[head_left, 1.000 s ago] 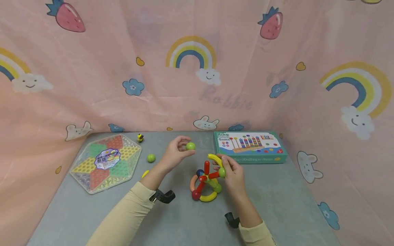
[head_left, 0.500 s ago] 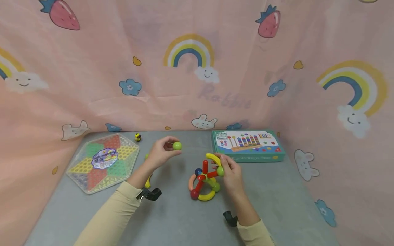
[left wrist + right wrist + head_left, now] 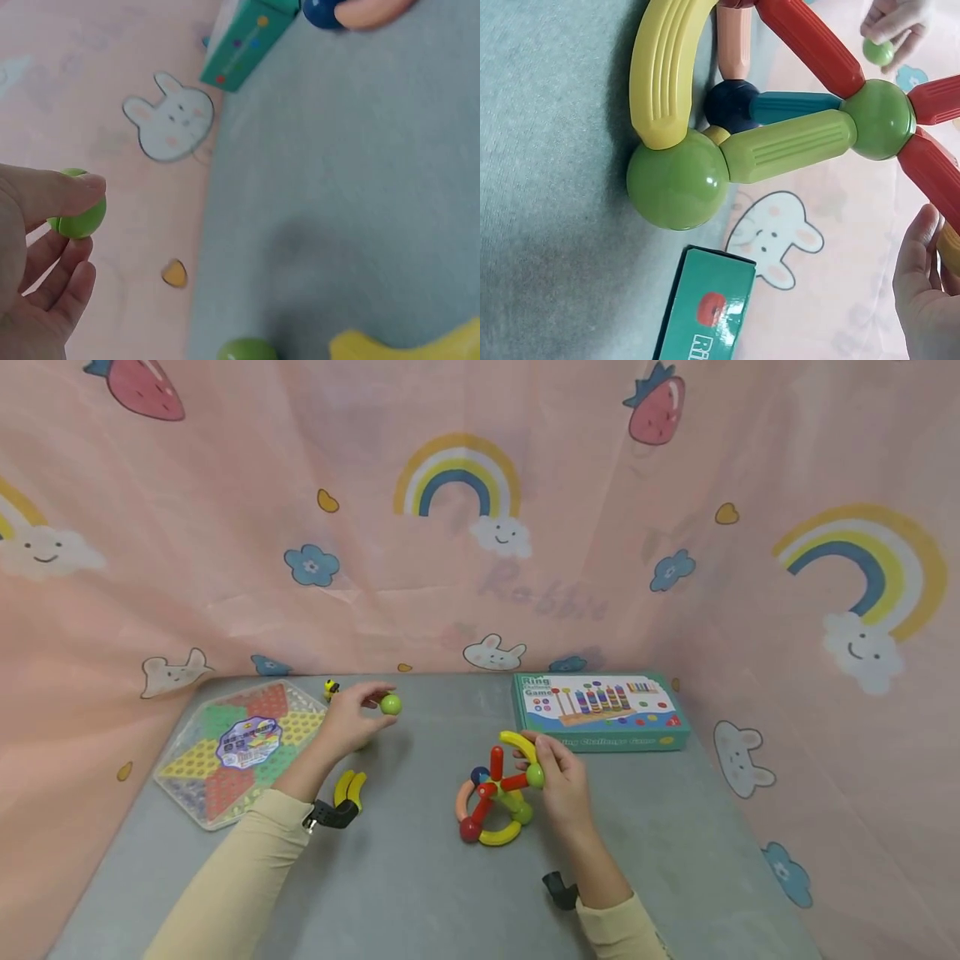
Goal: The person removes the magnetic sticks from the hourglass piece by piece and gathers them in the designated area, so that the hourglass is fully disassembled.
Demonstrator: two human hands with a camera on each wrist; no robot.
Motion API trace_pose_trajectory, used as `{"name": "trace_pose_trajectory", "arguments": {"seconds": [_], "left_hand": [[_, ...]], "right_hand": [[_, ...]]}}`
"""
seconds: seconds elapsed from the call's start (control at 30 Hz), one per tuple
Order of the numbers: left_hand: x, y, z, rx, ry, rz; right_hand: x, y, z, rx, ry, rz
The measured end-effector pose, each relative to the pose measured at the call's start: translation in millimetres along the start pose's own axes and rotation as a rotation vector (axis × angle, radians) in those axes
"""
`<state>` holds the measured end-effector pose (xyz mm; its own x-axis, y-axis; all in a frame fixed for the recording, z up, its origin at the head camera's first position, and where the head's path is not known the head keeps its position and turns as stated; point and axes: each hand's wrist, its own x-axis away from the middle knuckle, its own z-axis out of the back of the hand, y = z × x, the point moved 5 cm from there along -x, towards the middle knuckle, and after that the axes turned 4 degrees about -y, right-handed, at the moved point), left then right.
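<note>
My left hand (image 3: 352, 718) pinches a green ball (image 3: 391, 704) between thumb and fingers, raised above the table; the left wrist view shows the thumb (image 3: 71, 193) lying across it. With my right hand (image 3: 567, 785) I hold a yellow curved stick (image 3: 516, 741) beside a green ball (image 3: 535, 776) on the end of a red stick. That red stick belongs to a ball-and-stick structure (image 3: 484, 812) of red, yellow, green, blue and peach pieces on the table. Part of the right hand's grip is cut off in the right wrist view.
Two yellow curved sticks (image 3: 349, 788) lie under the left wrist, near another green ball (image 3: 247, 350). A hexagonal checkers board (image 3: 225, 789) is at the left, with a small yellow-black toy (image 3: 331, 688) behind. The green Ring Challenge Game box (image 3: 630, 742) is at the back right.
My left hand has moved left, away from the structure, carrying the green ball. The yellow sticks beneath that arm have come into view. My right hand stays at the structure with its yellow curved stick.
</note>
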<state>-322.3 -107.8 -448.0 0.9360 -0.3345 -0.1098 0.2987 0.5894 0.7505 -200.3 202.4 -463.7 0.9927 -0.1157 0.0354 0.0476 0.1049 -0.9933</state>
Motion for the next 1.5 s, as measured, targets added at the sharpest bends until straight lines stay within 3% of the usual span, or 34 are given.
{"name": "trace_pose_trajectory", "arguments": {"seconds": [0.33, 0.6, 0.93, 1.17, 1.3, 1.5], "left_hand": [[2.2, -34.4, -9.6, -0.121, -0.06, -0.002], [10.7, -56.2, -15.5, -0.203, -0.114, 0.061], [9.5, -69.7, -23.0, -0.189, -0.133, 0.112], [6.3, -69.8, -28.8, -0.257, -0.165, 0.101], [4.8, -63.7, -29.3, -0.245, -0.172, 0.115], [7.9, -25.2, -35.2, -0.194, -0.151, 0.017]], "right_hand": [[-2, 0, -0.2, 0.011, -0.006, 0.002], [0, -1, -6.5, -0.014, -0.028, 0.028], [-1, 1, -5.7, 0.001, -0.016, 0.036], [0, -2, -3.2, -0.004, -0.011, 0.02], [0, -4, -1.7, -0.007, -0.006, 0.029], [0, 0, -1.1, -0.002, -0.004, 0.017]]}}
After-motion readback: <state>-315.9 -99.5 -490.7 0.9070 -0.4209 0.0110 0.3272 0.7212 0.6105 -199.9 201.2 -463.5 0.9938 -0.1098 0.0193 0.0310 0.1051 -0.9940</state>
